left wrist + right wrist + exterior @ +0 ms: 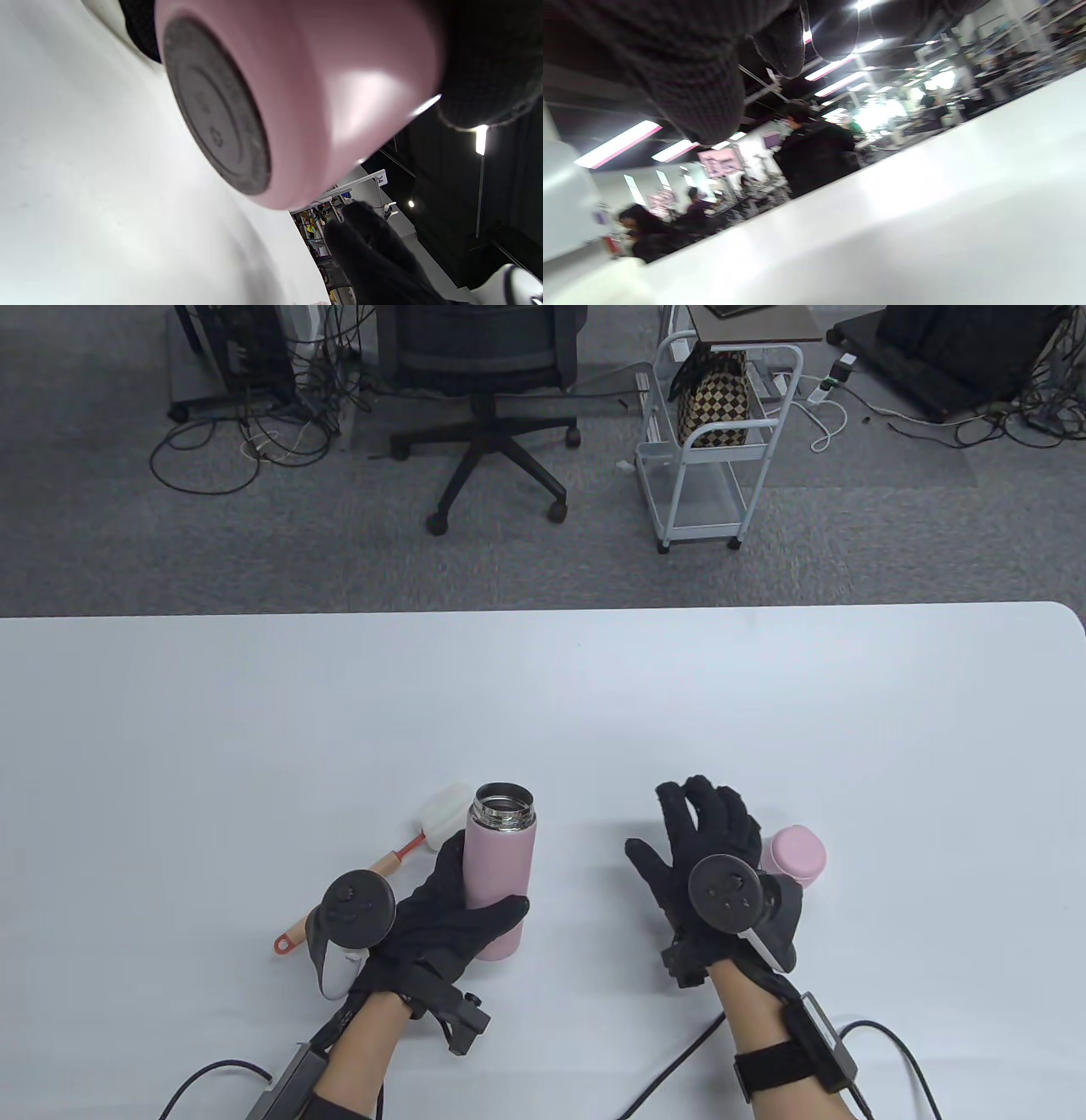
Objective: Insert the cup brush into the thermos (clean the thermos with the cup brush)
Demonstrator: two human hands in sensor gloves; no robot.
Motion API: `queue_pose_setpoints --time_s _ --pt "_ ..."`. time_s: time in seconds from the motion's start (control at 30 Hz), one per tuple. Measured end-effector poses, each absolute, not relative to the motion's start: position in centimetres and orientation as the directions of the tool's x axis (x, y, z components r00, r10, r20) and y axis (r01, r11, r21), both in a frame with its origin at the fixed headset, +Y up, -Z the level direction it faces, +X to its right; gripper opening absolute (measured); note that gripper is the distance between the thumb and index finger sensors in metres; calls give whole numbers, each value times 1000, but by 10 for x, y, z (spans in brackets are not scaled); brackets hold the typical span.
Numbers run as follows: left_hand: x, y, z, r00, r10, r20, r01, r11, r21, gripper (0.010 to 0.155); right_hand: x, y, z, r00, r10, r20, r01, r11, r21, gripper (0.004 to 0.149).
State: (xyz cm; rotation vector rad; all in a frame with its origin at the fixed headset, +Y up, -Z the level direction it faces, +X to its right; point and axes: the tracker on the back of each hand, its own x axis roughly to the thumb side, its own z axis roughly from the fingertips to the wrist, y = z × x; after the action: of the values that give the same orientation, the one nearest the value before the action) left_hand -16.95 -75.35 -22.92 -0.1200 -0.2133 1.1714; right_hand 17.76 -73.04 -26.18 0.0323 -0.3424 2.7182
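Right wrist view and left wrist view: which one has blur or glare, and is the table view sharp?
Right wrist view: strongly blurred and tilted, ceiling lights streaked, people in the background smeared, the table washed pale. Left wrist view: the thermos base fills the frame, soft, with a white glare patch on its pink side. Table view: sharp and evenly lit, with only soft shadows under the left hand and right hand.

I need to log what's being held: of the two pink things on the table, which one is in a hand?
The tall pink thermos, open-mouthed, gripped by the left hand. The squat pink lid sits free beside the right hand.
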Motion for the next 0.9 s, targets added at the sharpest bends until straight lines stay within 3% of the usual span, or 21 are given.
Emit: queue_pose_setpoints --time_s 0.27,0.5,0.7,0.9 --pt "-177 -753 -233 405 905 131 -880 424 -212 90 236 -746 -276 -920 263 -291 -238 -964 -119 87" --pt "-180 -751 -233 452 880 147 -862 473 -183 90 266 -767 -282 -865 280 -417 -308 -951 0 78" --pt "-181 -745 -232 541 825 162 -814 563 -146 90 259 -760 -280 -862 358 -359 -356 -932 -73 71" --pt "-177 -742 -231 664 723 190 -714 689 -125 89 232 -741 -274 -709 690 -145 -663 -723 -194 76"
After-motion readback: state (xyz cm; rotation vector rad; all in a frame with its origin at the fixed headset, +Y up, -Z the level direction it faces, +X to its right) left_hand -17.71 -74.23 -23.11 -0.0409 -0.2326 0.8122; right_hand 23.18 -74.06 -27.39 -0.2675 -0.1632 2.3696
